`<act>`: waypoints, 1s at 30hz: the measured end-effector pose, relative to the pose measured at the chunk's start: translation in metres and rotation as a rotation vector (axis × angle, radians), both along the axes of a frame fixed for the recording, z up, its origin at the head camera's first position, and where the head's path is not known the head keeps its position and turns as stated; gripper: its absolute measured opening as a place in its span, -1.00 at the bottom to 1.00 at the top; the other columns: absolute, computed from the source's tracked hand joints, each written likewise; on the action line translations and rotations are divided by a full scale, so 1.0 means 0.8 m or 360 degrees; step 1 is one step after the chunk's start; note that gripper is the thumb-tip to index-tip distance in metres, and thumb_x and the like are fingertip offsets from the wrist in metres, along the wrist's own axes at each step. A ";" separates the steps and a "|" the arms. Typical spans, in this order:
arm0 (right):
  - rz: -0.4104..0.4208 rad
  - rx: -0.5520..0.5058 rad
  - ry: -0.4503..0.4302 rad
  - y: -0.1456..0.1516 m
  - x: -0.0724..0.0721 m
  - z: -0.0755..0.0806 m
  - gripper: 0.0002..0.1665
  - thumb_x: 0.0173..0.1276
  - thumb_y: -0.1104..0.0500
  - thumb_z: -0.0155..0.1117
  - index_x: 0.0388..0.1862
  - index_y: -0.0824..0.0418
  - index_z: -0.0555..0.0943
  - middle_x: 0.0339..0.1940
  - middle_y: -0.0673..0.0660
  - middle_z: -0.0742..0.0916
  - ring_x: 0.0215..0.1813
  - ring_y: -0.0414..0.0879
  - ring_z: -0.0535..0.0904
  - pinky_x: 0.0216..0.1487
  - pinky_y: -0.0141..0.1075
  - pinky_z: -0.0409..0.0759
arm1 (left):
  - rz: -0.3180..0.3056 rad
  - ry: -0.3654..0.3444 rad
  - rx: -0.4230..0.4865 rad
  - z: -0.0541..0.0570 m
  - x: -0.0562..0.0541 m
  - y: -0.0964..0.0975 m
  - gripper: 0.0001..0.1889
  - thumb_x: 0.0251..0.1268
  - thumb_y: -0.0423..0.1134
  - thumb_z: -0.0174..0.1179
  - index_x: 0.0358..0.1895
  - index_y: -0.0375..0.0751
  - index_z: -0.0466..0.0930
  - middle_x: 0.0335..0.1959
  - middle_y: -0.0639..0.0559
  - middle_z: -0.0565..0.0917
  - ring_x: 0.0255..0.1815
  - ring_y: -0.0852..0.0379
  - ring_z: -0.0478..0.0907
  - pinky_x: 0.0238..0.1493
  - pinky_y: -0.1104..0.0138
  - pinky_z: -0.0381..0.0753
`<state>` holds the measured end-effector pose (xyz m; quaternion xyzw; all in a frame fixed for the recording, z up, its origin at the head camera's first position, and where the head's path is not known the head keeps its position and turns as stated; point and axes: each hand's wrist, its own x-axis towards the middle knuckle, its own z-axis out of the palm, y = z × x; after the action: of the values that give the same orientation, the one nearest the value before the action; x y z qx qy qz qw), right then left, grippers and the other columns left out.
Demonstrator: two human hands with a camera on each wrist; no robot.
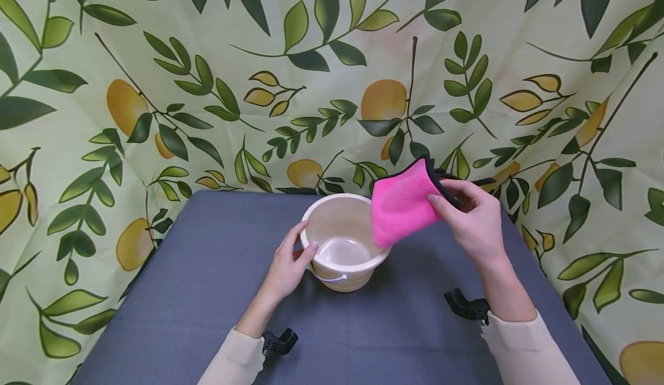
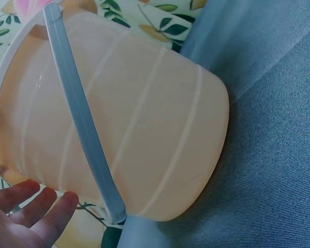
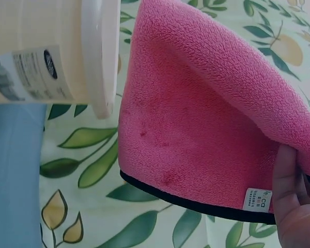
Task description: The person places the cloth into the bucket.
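Note:
A cream plastic bucket (image 1: 344, 278) stands upright on the table, its inside bare and its thin handle (image 2: 80, 113) lowered against the side. My left hand (image 1: 289, 261) grips the bucket's rim on the left, thumb over the edge and fingers along the outer wall. Pinched in my right hand (image 1: 474, 215) is a pink towel (image 1: 404, 203) with black edging. It hangs beside and partly over the bucket's right rim. The right wrist view shows the towel's fluffy face, some dark spots and a small white tag (image 3: 258, 200).
A blue-grey cloth covers the table (image 1: 218, 270). Behind and at both sides hangs a curtain (image 1: 332, 108) printed with leaves and orange fruit. Black wrist mounts (image 1: 280, 342) sit at both cuffs. A printed label (image 3: 31, 75) is on the bucket's side.

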<state>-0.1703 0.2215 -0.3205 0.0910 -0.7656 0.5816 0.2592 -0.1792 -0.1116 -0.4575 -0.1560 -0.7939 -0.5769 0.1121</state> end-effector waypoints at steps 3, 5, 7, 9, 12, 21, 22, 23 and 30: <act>0.0051 -0.0006 0.0028 -0.009 -0.003 0.000 -0.65 0.25 0.37 0.48 0.03 0.39 0.70 -0.17 -0.06 0.76 -0.21 -0.18 0.66 -0.27 -0.49 0.62 | 0.0006 -0.0011 0.0010 -0.001 0.000 0.000 -0.40 0.45 -0.26 0.25 0.49 -0.25 0.31 0.40 -0.31 0.41 0.31 -0.27 0.45 0.20 -0.11 0.59; 0.0080 -0.0014 0.0044 -0.017 -0.005 0.000 -0.66 0.25 0.38 0.47 0.02 0.41 0.70 -0.19 -0.06 0.76 -0.21 -0.18 0.67 -0.27 -0.49 0.63 | 0.0013 -0.0002 0.0003 0.000 0.000 0.000 -0.41 0.46 -0.26 0.24 0.49 -0.25 0.32 0.41 -0.29 0.41 0.31 -0.25 0.46 0.20 -0.10 0.60; 0.0114 -0.0034 0.0054 -0.024 -0.008 -0.001 -0.67 0.24 0.39 0.47 -0.01 0.42 0.70 -0.20 -0.04 0.76 -0.22 -0.18 0.67 -0.28 -0.48 0.63 | 0.0021 0.0013 -0.0005 0.000 0.000 0.001 -0.41 0.45 -0.29 0.24 0.48 -0.28 0.32 0.40 -0.31 0.42 0.30 -0.26 0.46 0.18 -0.11 0.60; 0.0146 -0.0060 0.0055 -0.031 -0.010 -0.003 -0.69 0.24 0.40 0.47 -0.03 0.44 0.70 -0.21 -0.03 0.76 -0.23 -0.18 0.67 -0.29 -0.48 0.63 | 0.0019 0.0038 0.0005 -0.001 0.000 0.001 -0.41 0.44 -0.30 0.24 0.48 -0.29 0.33 0.39 -0.33 0.42 0.29 -0.27 0.46 0.17 -0.13 0.61; 0.0179 -0.0079 0.0052 -0.039 -0.013 -0.006 -0.70 0.23 0.41 0.47 -0.04 0.44 0.70 -0.23 -0.03 0.76 -0.26 -0.18 0.66 -0.33 -0.47 0.61 | 0.0013 0.0038 0.0022 -0.001 -0.001 0.001 -0.40 0.42 -0.32 0.26 0.47 -0.31 0.33 0.37 -0.35 0.43 0.27 -0.28 0.47 0.15 -0.13 0.61; 0.0303 -0.0093 0.0053 -0.060 -0.017 -0.018 -0.69 0.22 0.44 0.47 -0.04 0.44 0.70 -0.22 -0.01 0.75 -0.25 -0.18 0.65 -0.30 -0.48 0.62 | -0.0010 0.0063 -0.0009 -0.002 -0.001 -0.001 -0.41 0.46 -0.20 0.25 0.49 -0.17 0.34 0.39 -0.21 0.45 0.28 -0.15 0.49 0.17 0.05 0.65; 0.0316 -0.0093 0.0056 -0.062 -0.017 -0.019 -0.69 0.22 0.44 0.47 -0.04 0.44 0.70 -0.21 -0.01 0.75 -0.25 -0.18 0.65 -0.30 -0.47 0.63 | -0.0013 0.0063 -0.0009 -0.003 -0.001 -0.001 -0.41 0.47 -0.20 0.25 0.49 -0.16 0.34 0.39 -0.20 0.45 0.28 -0.14 0.49 0.17 0.06 0.65; 0.0330 -0.0091 0.0058 -0.063 -0.017 -0.020 -0.69 0.21 0.45 0.47 -0.04 0.44 0.70 -0.21 0.00 0.75 -0.25 -0.17 0.65 -0.29 -0.47 0.63 | -0.0015 0.0060 -0.0008 -0.003 -0.001 -0.001 -0.41 0.47 -0.19 0.25 0.50 -0.15 0.34 0.39 -0.20 0.45 0.28 -0.13 0.49 0.17 0.06 0.65; 0.0380 -0.0074 0.0065 -0.071 -0.015 -0.022 -0.69 0.20 0.45 0.48 -0.05 0.42 0.70 -0.17 0.05 0.74 -0.25 -0.15 0.66 -0.24 -0.43 0.68 | -0.0011 0.0043 -0.0005 -0.003 -0.001 -0.001 -0.40 0.47 -0.18 0.24 0.50 -0.14 0.33 0.40 -0.19 0.44 0.30 -0.12 0.47 0.18 0.07 0.64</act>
<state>-0.1827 0.1648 -0.3383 0.1874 -0.7302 0.6240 0.2058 -0.1800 -0.1122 -0.4601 -0.1668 -0.7926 -0.5739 0.1206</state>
